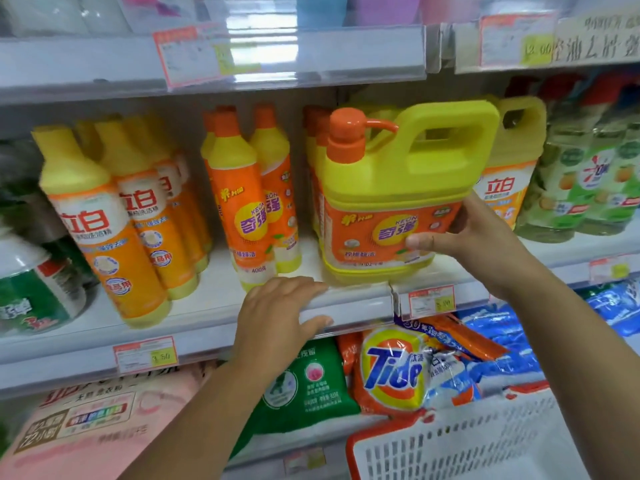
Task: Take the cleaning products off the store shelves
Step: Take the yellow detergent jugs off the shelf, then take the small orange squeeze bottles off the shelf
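The right hand (485, 237), coming in from the lower right of the frame, is gripping the large yellow jug (398, 188) of dish soap low on its right side, with the thumb (426, 241) lying across the orange front label and the other fingers wrapping out of sight behind the body. The jug is sitting in the centre of the frame at the very front of the middle shelf (353, 306), with its long axis near upright and leaning slightly, the orange pump at its upper left and the carry handle at its upper right. Whether its base is resting on the shelf or already just clear of it cannot be told. The left hand (277, 313) is resting flat over the shelf's front lip just below and left of the jug, its fingers relaxed and holding nothing. It is near the jug's base but not touching it. Tall orange bottles (242, 202) are standing just left of the jug and a second yellow jug (512, 161) is standing behind it to the right. The white and red basket (467, 445) is waiting at the lower right, below the gripping hand, so the jug probably needs to come forward off the lip and then down and to the right.
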The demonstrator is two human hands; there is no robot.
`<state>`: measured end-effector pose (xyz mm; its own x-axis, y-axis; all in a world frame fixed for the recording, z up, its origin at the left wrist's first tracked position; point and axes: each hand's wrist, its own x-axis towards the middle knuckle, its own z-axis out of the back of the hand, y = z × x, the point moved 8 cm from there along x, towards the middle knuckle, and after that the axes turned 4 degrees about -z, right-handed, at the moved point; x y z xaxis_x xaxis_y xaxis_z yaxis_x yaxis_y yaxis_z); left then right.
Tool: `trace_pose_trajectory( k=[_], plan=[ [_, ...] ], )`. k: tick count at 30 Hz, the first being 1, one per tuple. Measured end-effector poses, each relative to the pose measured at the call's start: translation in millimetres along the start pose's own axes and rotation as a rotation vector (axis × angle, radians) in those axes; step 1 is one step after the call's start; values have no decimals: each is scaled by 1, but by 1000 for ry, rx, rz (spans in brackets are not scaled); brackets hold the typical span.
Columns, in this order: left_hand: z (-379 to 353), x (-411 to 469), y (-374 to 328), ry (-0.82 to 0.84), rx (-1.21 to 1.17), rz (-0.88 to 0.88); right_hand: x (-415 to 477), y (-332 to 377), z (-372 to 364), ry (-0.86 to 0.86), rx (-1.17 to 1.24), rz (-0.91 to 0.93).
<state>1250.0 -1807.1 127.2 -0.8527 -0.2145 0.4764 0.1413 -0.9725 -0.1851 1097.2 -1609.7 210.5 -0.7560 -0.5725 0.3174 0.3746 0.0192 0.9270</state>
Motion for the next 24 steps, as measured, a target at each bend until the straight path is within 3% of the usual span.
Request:
trace_pose_trajectory(
  k=[17,24],
  plan=[
    [1,1,-2,-2,-3,-12,22,-33,-9,-17,9,28],
    [0,9,-24,37,-160,0,5,-36,-22,-44,-89,65]
  ],
)
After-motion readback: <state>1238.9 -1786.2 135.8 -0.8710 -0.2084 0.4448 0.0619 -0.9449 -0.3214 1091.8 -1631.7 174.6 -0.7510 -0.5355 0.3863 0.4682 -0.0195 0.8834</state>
